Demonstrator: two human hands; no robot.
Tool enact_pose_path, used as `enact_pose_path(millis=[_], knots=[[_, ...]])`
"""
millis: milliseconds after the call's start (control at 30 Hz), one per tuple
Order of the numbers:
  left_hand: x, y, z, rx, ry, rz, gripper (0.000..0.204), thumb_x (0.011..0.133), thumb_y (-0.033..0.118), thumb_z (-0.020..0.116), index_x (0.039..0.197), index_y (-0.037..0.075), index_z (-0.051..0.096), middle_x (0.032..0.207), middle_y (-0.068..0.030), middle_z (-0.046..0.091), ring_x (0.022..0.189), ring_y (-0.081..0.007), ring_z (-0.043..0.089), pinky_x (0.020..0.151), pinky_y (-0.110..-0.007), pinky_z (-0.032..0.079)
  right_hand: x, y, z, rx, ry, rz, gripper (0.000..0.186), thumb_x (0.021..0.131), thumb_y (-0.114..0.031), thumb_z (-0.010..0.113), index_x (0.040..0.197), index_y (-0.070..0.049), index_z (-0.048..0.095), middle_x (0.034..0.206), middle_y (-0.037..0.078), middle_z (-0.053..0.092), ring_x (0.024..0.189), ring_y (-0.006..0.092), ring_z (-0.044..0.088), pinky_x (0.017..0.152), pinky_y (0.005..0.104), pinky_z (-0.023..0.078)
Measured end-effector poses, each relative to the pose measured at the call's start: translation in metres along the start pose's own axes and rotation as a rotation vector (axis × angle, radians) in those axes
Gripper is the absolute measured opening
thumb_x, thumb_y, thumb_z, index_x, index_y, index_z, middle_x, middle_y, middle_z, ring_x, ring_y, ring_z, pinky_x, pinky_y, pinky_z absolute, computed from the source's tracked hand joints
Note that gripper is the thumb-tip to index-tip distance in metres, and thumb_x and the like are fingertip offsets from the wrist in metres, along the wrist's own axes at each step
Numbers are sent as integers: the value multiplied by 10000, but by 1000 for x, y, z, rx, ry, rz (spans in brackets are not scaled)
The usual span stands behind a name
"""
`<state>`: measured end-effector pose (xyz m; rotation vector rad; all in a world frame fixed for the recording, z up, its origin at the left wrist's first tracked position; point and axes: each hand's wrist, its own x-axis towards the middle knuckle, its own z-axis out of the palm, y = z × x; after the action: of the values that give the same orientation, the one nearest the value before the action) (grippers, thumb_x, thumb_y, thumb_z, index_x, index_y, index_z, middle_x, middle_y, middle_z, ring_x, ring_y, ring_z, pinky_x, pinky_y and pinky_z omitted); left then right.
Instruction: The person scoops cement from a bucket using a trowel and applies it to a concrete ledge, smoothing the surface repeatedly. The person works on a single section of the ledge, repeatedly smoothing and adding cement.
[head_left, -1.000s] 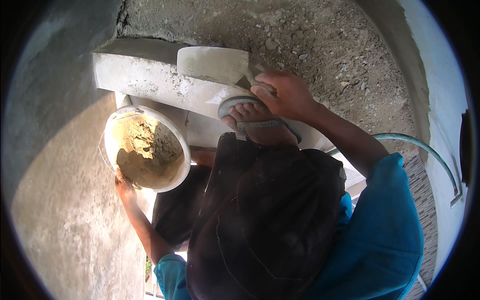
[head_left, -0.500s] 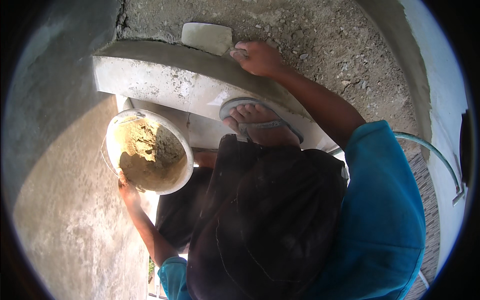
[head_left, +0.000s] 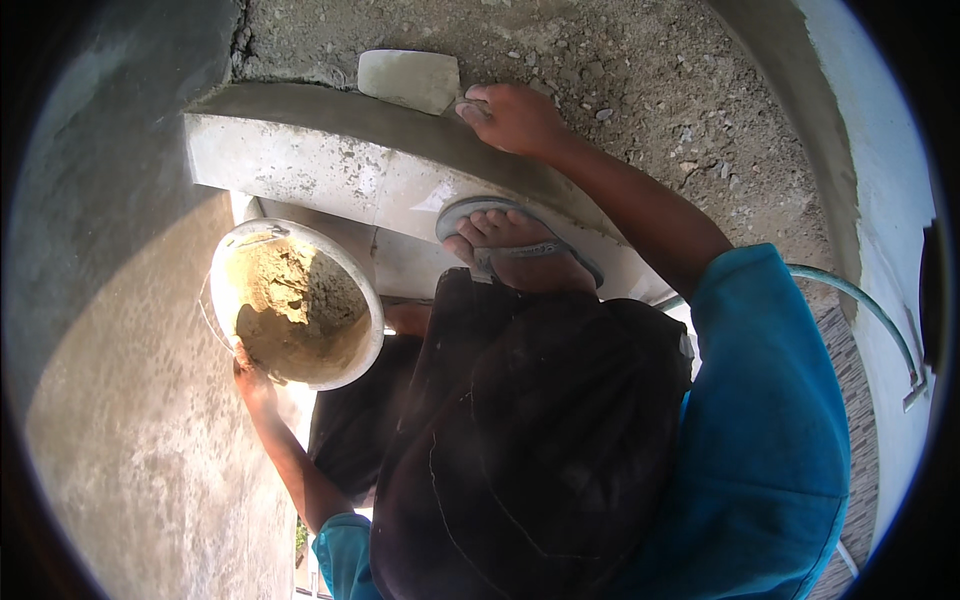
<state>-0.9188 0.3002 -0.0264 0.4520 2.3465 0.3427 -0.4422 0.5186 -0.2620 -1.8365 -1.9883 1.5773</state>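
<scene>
My right hand [head_left: 512, 118] is closed round the handle of a trowel [head_left: 408, 80]. Its flat pale blade lies along the far edge of a grey mortar-topped step [head_left: 310, 110], beside rough gravelly ground. At the left, my left hand [head_left: 252, 380] grips the near-left rim of a white bucket [head_left: 372, 340], which is tilted toward me. Wet mortar [head_left: 285, 285] sits inside the bucket, partly in sun and partly in shadow. A thin wire handle hangs at the bucket's left side. The fingers of my left hand are partly hidden by the rim.
My sandalled foot [head_left: 510, 245] rests on the step's edge. Gravelly ground [head_left: 650, 90] spreads beyond the step. A plastered wall [head_left: 110, 300] rises at the left and a pale wall [head_left: 880, 160] curves at the right. A green hose [head_left: 850, 290] runs along the right.
The trowel blade and my right hand have shifted very slightly left and nearer in the picture. The bucket and my left hand stay nearly in place.
</scene>
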Motion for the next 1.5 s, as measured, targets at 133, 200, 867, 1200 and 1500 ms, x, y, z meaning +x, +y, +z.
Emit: enact_pose_path(millis=[133, 200, 867, 1200, 1500], knots=[[-2, 3, 3, 5, 16, -31, 613, 1043, 586, 469, 1004, -12, 597, 637, -70, 576, 442, -158, 537, 371, -295, 444, 0, -8, -6, -9, -69, 31, 446, 943, -464, 600, 1212, -130, 723, 1077, 178, 738, 1010, 383, 704, 885, 477, 557], [-4, 3, 3, -9, 25, -31, 608, 1046, 580, 468, 1005, -13, 598, 638, -70, 576, 444, -158, 539, 372, -297, 446, -8, -15, -12, 4, -95, 24, 427, 945, -444, 592, 1198, -126, 724, 1088, 178, 735, 1021, 384, 699, 894, 483, 553], [2, -7, -1, -36, 66, -50, 549, 1044, 554, 503, 1012, 15, 604, 653, -49, 570, 468, -146, 526, 379, -302, 427, -38, -38, -34, 92, -40, -112, 371, 957, -404, 583, 1047, -82, 744, 915, 177, 730, 899, 406, 695, 810, 496, 540], [4, -27, -13, 101, 68, -50, 568, 1086, 487, 463, 1217, -45, 611, 1003, -85, 686, 859, -147, 615, 743, -300, 508, 53, -79, -6, 116, -125, 61, 452, 991, -430, 546, 1296, -121, 670, 1169, 182, 715, 1095, 359, 678, 956, 461, 521], [9, -28, -11, 102, 102, -125, 609, 1066, 521, 487, 1298, -33, 592, 1092, -105, 672, 921, -179, 621, 824, -327, 517, 93, -107, 21, -6, -89, -62, 358, 999, -390, 518, 1129, -109, 696, 1062, 171, 727, 1007, 390, 689, 898, 502, 539]])
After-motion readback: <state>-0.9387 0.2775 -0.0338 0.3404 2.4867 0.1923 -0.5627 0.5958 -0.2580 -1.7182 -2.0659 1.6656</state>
